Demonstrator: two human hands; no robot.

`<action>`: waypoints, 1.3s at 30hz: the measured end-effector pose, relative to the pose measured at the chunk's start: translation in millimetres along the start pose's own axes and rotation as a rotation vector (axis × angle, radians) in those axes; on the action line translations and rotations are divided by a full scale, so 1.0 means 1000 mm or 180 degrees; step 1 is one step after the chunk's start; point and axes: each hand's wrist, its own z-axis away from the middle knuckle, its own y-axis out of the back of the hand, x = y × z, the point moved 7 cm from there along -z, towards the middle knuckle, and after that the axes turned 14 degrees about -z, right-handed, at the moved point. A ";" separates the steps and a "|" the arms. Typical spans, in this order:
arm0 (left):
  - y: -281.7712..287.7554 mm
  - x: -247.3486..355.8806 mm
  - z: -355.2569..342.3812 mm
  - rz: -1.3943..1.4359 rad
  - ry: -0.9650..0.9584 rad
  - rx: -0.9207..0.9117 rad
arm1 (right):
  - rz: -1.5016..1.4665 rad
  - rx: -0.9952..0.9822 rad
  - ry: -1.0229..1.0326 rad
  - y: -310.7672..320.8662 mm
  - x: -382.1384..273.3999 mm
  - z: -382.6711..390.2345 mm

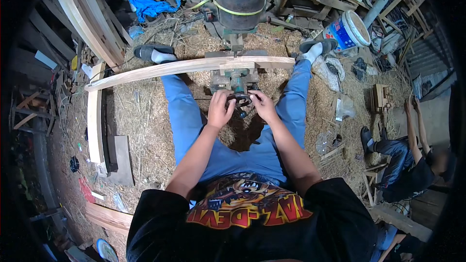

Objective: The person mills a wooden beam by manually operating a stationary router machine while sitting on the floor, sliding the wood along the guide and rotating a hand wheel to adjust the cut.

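Note:
Both my hands are at a dark round handwheel [240, 96] in front of a machine, between my knees. My left hand [221, 109] curls round the wheel's left side, and my right hand [264, 107] holds its right side. A ball-ended lever [243, 114] sticks out just below the wheel. Beyond the wheel is a green and grey vise [237, 78]. A long curved wooden piece [160, 69] lies across it, with a shorter wood block [228, 66] against its near side. Above the wooden piece stands the machine's big dark cylindrical housing [240, 0]; the tool tip is hard to make out.
The long piece's left end rests on a wooden support [94, 116]. Curved boards [82, 14] lean at the far left. A white and blue bucket [347, 31] and scrap wood stand at the far right. Another person [412, 160] sits at the right. Shavings cover the floor.

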 end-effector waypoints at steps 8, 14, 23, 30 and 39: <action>-0.031 -0.030 0.022 -0.0198 0.0416 -0.0379 | 0.0019 0.0205 -0.0850 0.005 0.056 -0.015; -0.024 0.001 0.012 -0.0312 -0.0116 -0.0421 | -0.1839 0.0784 -0.0880 0.028 0.037 -0.002; -0.042 -0.041 0.039 -0.0300 0.0897 -0.0422 | -0.0600 0.0175 -0.1367 -0.004 0.100 -0.007; -0.042 -0.038 0.035 -0.0202 0.0896 -0.0516 | -0.1149 0.0544 -0.1460 0.014 0.071 0.000; -0.066 -0.065 0.064 -0.0757 0.1388 -0.0997 | -0.0930 0.0570 -0.0850 0.008 0.062 -0.004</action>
